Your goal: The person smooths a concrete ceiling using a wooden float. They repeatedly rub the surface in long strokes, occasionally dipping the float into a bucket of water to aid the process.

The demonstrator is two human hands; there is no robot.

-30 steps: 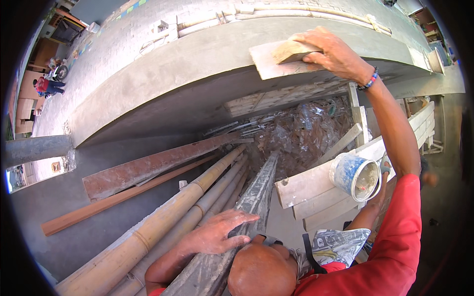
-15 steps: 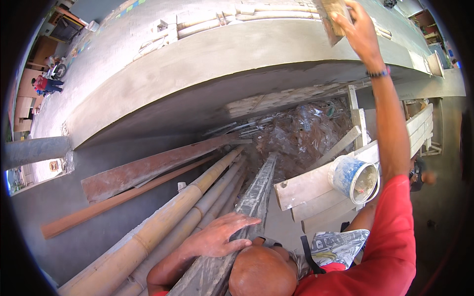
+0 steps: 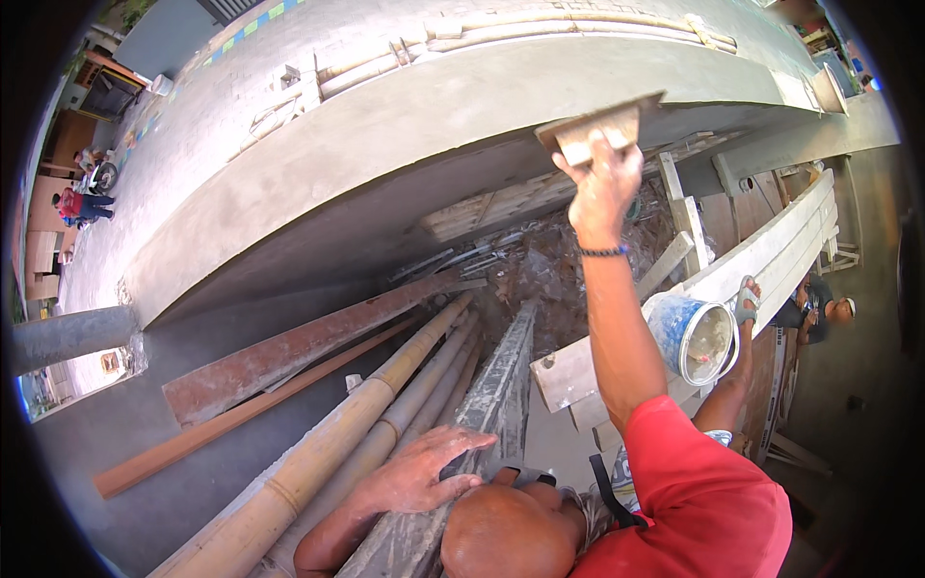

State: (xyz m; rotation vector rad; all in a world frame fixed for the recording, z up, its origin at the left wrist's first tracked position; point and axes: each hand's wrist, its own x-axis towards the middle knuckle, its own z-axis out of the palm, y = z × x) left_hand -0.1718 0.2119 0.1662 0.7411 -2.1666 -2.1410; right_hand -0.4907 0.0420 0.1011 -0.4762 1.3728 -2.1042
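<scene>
My right hand (image 3: 605, 188) grips a plastering trowel (image 3: 597, 125), its thin brown plate against the lower edge of the curved grey concrete beam (image 3: 405, 106). My right arm is stretched forward, with a dark bracelet at the wrist. Lower left, my left hand (image 3: 424, 470) is hooked over a cement-smeared wooden post (image 3: 496, 385), fingers and thumb curved about its edge. A blue and white bucket (image 3: 689, 337) with greyish mix inside stands tilted in view on pale planks (image 3: 568, 376), right of my right forearm.
Bamboo poles (image 3: 328, 443) and reddish boards (image 3: 299, 342) slant at the left. Clear plastic and rubble (image 3: 540, 270) lie below the beam. A co-worker (image 3: 819, 306) is at the right below the planks. More people (image 3: 82, 204) stand by a motorcycle far left. Bamboo (image 3: 578, 24) lies beyond the beam.
My right hand has brought the trowel down and left from above the beam to its lower edge. My left hand stays on the post. The view has shifted slightly.
</scene>
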